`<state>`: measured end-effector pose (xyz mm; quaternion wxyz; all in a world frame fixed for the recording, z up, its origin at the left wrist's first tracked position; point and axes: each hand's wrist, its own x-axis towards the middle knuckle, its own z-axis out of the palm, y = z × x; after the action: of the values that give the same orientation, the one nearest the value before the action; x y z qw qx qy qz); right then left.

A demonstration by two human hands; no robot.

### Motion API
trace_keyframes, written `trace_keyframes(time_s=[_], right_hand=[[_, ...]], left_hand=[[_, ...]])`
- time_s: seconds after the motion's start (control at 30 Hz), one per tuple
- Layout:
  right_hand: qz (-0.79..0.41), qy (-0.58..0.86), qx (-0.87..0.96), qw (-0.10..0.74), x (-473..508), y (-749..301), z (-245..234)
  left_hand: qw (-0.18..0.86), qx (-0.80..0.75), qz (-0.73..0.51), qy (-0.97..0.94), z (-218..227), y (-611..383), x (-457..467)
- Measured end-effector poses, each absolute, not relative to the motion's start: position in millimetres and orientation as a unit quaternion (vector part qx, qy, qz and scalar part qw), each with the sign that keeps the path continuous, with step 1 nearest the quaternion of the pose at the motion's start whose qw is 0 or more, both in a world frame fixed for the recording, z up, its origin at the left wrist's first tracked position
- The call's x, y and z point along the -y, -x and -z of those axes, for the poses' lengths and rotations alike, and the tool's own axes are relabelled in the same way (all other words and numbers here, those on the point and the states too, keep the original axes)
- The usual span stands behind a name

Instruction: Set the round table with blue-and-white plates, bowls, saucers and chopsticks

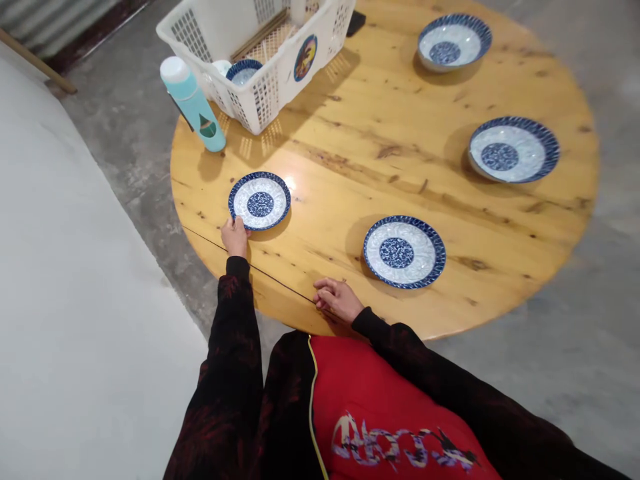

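Note:
My left hand [235, 236] pinches the near rim of a blue-and-white patterned plate [260, 203] on the left of the round table, thumb on top and the other fingers partly hidden at the rim. By the table's front edge, my right hand [339, 300] rests with loosely bent fingers slightly apart and nothing in them. To its upper right lies a matching blue-rimmed dish [404, 252]. Two deeper-looking dishes of the same pattern stand farther off: one at the right [514, 150] and one at the back right [454, 43].
A white plastic basket [267, 100] at the back left holds another blue-rimmed dish [244, 71] and some thin sticks. Beside it stands a light-blue bottle [194, 105] with a white cap. The wooden table [350, 173] has a dark seam near its front edge. A white surface [90, 300] lies left.

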<state>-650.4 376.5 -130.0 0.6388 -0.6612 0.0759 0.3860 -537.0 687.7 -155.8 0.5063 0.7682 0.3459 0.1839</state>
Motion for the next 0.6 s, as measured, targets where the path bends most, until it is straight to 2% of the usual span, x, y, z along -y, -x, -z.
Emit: trace_keyframes(time_s=[0.27, 0.47, 0.6], right_hand=[[-0.387, 0.690, -0.043, 0.610, -353.0, 658.1, 128.6], [-0.379, 0.696, 0.013, 0.610, -319.5, 659.0, 114.5], [-0.363, 0.684, -0.008, 0.633, -258.1, 665.6, 106.8]], left_hand=[[0.535, -0.367, -0.168, -0.742, 134.4, 585.9, -666.6], [0.436, -0.406, -0.172, -0.784, 120.3, 697.7, -619.9], [0.427, -0.431, -0.155, -0.779, 113.5, 747.5, -555.0]])
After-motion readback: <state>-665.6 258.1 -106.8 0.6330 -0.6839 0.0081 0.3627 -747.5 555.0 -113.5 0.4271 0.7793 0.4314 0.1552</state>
